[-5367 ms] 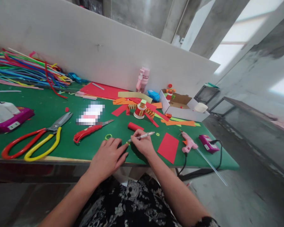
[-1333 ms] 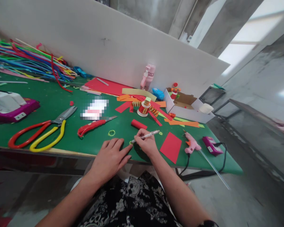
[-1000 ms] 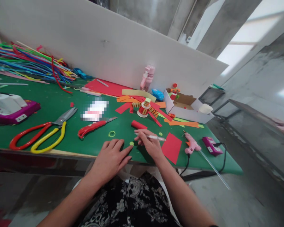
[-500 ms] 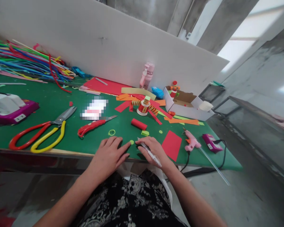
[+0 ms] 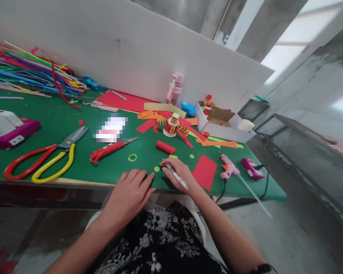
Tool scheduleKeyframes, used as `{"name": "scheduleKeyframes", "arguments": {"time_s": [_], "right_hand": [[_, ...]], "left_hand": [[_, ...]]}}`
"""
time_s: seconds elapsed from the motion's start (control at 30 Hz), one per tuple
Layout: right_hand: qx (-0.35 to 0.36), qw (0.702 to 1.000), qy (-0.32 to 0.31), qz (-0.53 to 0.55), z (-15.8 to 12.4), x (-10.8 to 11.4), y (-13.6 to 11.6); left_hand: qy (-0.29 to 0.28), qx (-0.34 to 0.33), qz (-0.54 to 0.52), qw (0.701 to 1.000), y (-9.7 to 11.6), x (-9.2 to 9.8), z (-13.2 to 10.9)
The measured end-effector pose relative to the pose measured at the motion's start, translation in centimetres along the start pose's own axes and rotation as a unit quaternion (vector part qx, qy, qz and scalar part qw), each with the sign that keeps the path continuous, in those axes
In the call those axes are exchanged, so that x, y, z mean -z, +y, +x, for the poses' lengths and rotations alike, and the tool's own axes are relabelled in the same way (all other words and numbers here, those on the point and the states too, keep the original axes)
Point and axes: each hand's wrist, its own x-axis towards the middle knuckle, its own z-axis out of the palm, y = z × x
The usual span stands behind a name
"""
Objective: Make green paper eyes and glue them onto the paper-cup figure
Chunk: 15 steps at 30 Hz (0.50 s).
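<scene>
Head view: right hand palm-down, pen between its fingers.

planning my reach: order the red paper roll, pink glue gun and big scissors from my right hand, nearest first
1. red paper roll, just beyond the right hand, which holds a pen.
2. pink glue gun, off to its right.
3. big scissors, far left.

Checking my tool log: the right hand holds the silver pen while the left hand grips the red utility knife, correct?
Not quite: the head view shows the left hand flat on the green mat, the red utility knife lying apart from it. The right hand does hold the silver pen.
</scene>
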Motion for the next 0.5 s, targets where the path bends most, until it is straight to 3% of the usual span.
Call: {"name": "scheduleKeyframes", "arguments": {"time_s": [0.17, 0.3, 0.5], "right_hand": [[-0.013, 1.0, -0.009, -0.005, -1.4, -0.3, -1.6], [-0.053, 0.997, -0.011, 0.055, -2.5, 0.1, -2.7], [-0.138, 0.967, 0.075, 0.202, 0.4, -0.3, -1.3]], "left_hand": [[-0.018, 0.039, 0.012, 0.999, 0.1, -0.6, 0.3], [-0.014, 0.056, 0.023, 0.998, -0.5, -0.5, -0.1], [0.002, 0.03, 0.015, 0.999, 1.6, -0.3, -0.2]]}}
